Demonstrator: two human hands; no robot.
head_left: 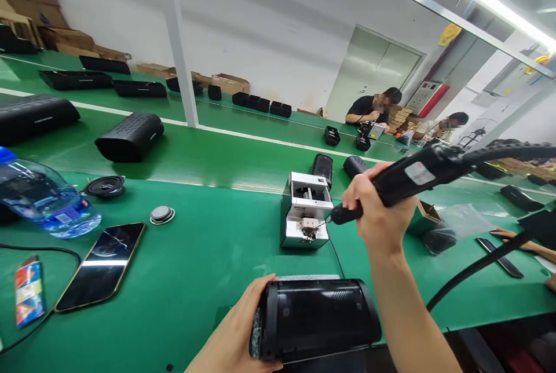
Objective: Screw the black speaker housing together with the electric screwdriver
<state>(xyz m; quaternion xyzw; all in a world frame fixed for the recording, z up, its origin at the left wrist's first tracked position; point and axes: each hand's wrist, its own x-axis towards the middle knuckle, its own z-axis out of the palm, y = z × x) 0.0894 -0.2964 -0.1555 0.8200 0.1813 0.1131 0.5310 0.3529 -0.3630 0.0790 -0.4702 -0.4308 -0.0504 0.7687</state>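
Note:
My right hand (382,211) is closed around a black electric screwdriver (417,173), whose cable runs off to the right. The screwdriver's bit reaches the front of a small silver-and-black screw feeder (305,211); whether a screw sits on the tip is too small to tell. Low in the view, my left hand (243,326) grips the left end of a glossy black speaker housing (319,318). The housing lies on its side at the bench's near edge, with grey padding showing under its far side.
Left on the green bench (195,280) are a water bottle (47,199), a phone (102,266), a lighter-like colourful packet (29,292) and a round speaker driver (105,186). Black speakers (130,135) line the conveyor behind. Two people (376,109) work at the far right; another person's hand (512,235) rests nearer.

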